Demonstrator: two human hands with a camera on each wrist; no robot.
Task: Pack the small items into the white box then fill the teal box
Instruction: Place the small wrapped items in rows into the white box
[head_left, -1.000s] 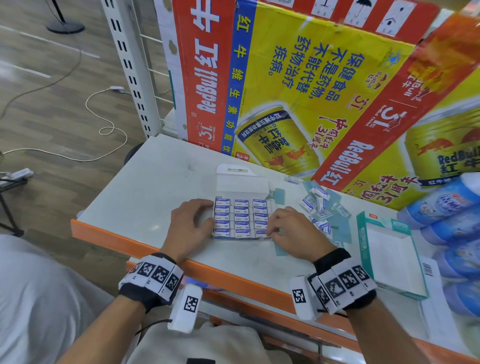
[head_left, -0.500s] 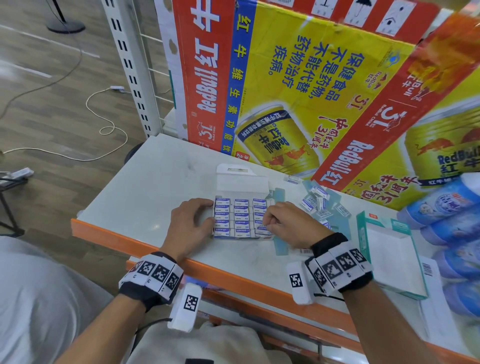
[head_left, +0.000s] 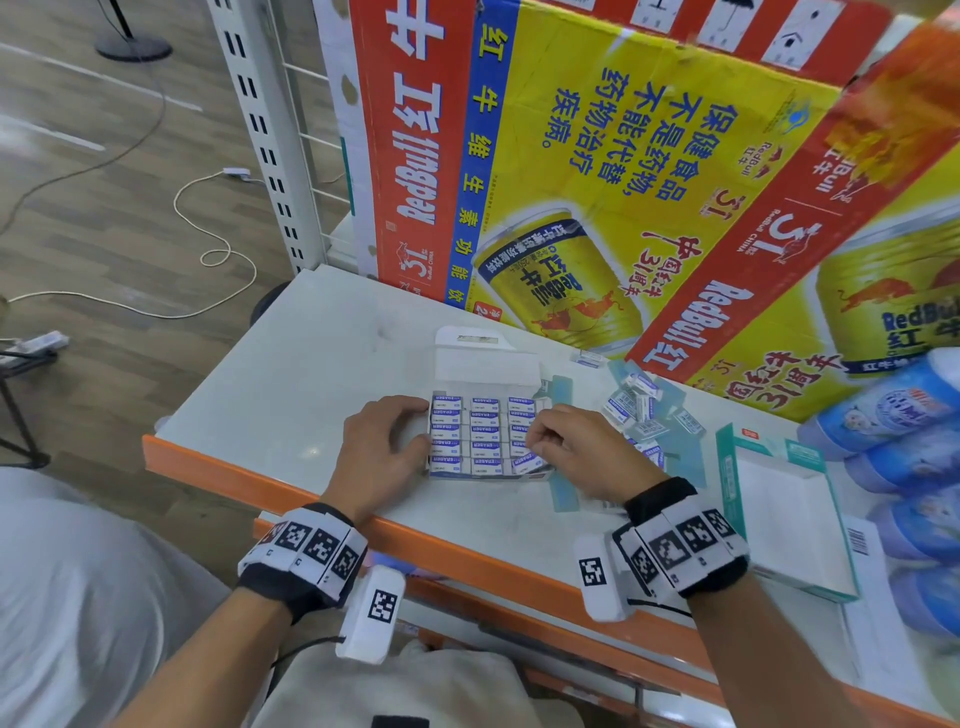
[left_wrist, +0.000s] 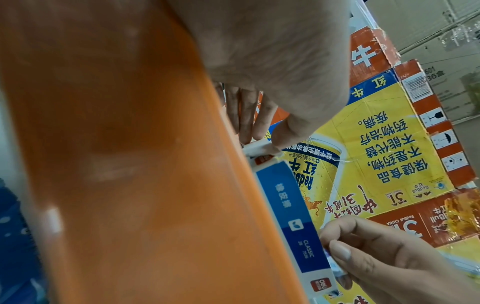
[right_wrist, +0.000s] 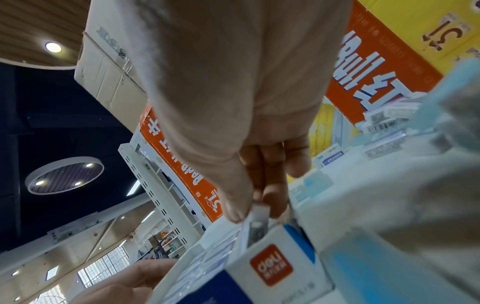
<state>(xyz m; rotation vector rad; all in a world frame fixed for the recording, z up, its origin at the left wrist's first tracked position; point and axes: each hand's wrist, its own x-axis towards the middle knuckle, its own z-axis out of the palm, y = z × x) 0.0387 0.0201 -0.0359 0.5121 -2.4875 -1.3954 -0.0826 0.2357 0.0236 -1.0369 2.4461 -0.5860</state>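
The white box (head_left: 483, 436) lies open on the worktop (head_left: 311, 374), nearly full of erasers. The right hand (head_left: 576, 452) pinches one eraser (right_wrist: 255, 221) at the box's near right corner; seat it flat, label up (no forcing). The left hand (head_left: 382, 452) grips the left wall: steady it there. The teal box (head_left: 779, 499) waits to the right

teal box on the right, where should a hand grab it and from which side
Take the teal box by its two long side walls, coming from above with the right hand, which is nearer. It lies flat and open-topped on the table, so the thin upright walls offer the likeliest grip; its near end overhangs the orange edge.
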